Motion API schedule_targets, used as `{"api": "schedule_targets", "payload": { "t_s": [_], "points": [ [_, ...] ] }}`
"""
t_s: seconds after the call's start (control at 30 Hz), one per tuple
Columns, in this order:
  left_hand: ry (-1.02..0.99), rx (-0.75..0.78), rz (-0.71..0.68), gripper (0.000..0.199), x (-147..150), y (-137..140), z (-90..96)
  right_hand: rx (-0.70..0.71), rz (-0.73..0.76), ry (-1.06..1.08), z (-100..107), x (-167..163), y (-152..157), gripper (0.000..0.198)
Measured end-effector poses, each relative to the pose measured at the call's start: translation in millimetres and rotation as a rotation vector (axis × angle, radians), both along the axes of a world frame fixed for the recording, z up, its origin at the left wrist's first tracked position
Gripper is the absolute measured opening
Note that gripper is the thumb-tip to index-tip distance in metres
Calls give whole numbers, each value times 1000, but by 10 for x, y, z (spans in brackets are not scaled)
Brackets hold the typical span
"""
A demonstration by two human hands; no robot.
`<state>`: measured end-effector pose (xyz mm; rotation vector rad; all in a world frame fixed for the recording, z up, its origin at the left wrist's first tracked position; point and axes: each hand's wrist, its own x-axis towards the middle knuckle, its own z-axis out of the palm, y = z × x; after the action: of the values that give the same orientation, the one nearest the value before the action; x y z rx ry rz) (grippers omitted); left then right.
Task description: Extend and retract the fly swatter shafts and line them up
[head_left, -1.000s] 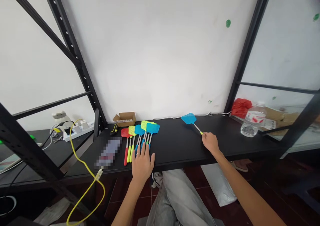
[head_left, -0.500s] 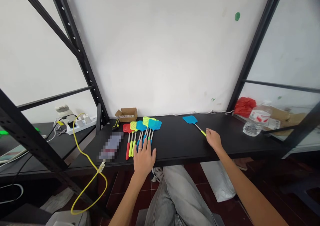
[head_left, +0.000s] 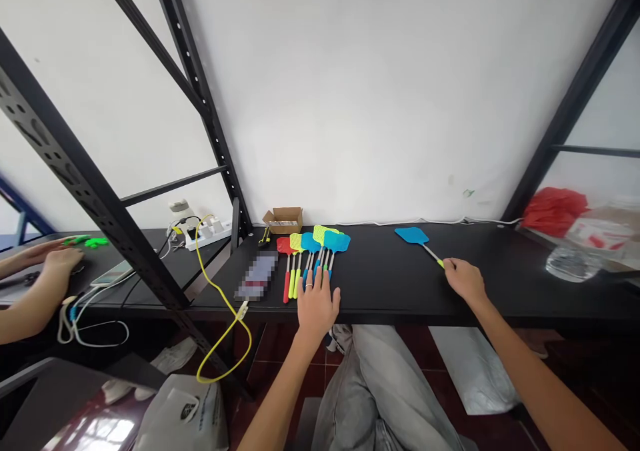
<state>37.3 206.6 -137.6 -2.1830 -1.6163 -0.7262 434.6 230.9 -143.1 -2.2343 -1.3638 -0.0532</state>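
Note:
Several fly swatters lie side by side on the black table, with red, yellow-green and blue heads; among them are a red fly swatter [head_left: 287,245] at the left end and a blue-headed fly swatter [head_left: 336,241] at the right end. My left hand [head_left: 318,308] rests palm down over the blue handles, fingers stretched out and partly hiding them. Apart from that row, my right hand [head_left: 465,279] is closed round the yellow-green handle of another fly swatter [head_left: 412,236]. Its blue head points to the far left, low over or on the table; contact is unclear.
Left of the swatters lies a blurred phone [head_left: 257,276] with a yellow cable [head_left: 220,287]. Behind it are a small cardboard box [head_left: 283,220] and a black-and-yellow tool [head_left: 265,238]. A water bottle [head_left: 573,264] stands right. Another person's hands [head_left: 60,258] are beyond the left post.
The view has turned left, so everything sits further right and another person's hands have come into view. My hands keep about the same places relative to the swatters.

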Motion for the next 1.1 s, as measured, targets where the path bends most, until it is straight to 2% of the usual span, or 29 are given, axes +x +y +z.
{"api": "schedule_targets", "payload": {
  "t_s": [0.57,0.9,1.1],
  "points": [
    [7,5,-17,51,35,-36,26,45,20,-80,-29,-37,-7,46],
    [37,-54,-128,59,309,-223,-27,-18,13,28,61,-26,-35,61],
    [64,-55,-185,60,372,-343,16,43,-7,150,110,-51,-66,62]
  ]
}}
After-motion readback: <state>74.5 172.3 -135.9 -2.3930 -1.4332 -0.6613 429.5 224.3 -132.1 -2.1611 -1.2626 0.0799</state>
